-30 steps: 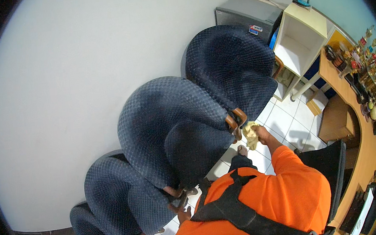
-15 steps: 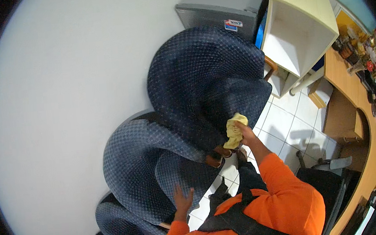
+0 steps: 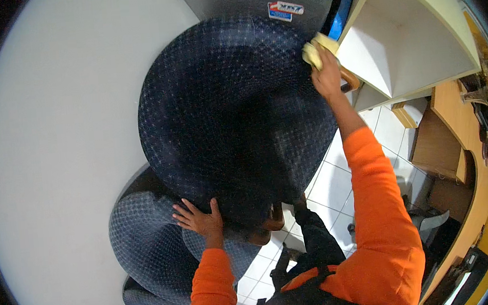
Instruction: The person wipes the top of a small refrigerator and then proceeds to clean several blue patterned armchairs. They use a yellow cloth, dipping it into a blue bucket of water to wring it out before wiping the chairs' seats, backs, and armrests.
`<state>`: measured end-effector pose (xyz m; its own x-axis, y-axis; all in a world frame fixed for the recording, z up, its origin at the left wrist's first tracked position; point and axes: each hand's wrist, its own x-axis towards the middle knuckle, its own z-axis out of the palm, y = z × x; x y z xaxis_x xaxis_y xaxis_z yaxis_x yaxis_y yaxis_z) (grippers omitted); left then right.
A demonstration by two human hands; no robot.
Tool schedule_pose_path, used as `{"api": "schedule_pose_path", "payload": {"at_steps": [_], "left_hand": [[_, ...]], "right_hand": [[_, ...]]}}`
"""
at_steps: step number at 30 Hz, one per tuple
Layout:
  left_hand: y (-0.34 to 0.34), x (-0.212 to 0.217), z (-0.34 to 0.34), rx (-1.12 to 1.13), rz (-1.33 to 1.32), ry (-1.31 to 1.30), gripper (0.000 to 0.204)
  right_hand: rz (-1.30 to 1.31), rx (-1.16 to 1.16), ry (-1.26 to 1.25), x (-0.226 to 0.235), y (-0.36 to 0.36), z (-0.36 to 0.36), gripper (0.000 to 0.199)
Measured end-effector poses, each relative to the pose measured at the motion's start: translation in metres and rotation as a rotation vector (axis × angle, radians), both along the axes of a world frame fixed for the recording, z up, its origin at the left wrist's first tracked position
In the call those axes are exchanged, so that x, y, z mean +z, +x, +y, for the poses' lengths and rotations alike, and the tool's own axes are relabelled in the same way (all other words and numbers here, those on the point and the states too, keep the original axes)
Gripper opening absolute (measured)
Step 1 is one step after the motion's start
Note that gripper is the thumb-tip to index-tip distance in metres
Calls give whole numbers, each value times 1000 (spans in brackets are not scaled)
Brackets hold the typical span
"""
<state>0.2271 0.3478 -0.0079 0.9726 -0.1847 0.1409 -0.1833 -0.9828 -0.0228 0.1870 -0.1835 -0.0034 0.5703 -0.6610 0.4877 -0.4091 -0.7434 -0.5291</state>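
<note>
A pale yellow cloth (image 3: 313, 55) is bunched in my right hand (image 3: 326, 75), at the right edge of the dark blue patterned armchair (image 3: 209, 91), close to its wooden arm end (image 3: 349, 78). My right arm is stretched far forward. With fingers spread, my left hand (image 3: 203, 220) rests where the dark armchair meets a lighter blue-grey checked armchair (image 3: 140, 231). Whether its palm presses on the dark chair or the lighter one I cannot tell. Motion slightly blurs the cloth.
Behind the dark armchair stands a grey cabinet-like box (image 3: 242, 1) with a sticker. An open white shelf unit (image 3: 415, 50) is at the far right. A wooden desk (image 3: 450, 117) with many small items curves along the right, and a white wall (image 3: 63, 139) fills the left.
My right hand has carried the cloth forward from the dark chair's seat front to its far right edge. My left hand has moved forward and left, off the lighter chair's seat. My body leans closer.
</note>
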Motion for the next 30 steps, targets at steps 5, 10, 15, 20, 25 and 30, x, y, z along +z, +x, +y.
{"api": "schedule_pose_path", "payload": {"at_steps": [5,10,15,20,25,30], "left_hand": [[3,-6,6,-35,-55,-14,94],[3,-4,8,-43,-19,12,94],[6,-6,10,-46,-41,31,96],[5,-8,12,-39,2,-1,99],[5,-6,11,-52,-4,-17,98],[7,2,4,-22,39,-27,96]], "right_hand": [[388,81,-287,-14,69,-42,49],[327,47,-164,-60,-21,-61,52],[528,-260,265,-47,-83,-65,59],[416,-227,105,-47,-8,-68,66],[633,-198,-108,-59,-30,-58,56],[684,-437,358,-38,-58,-67,47]]}}
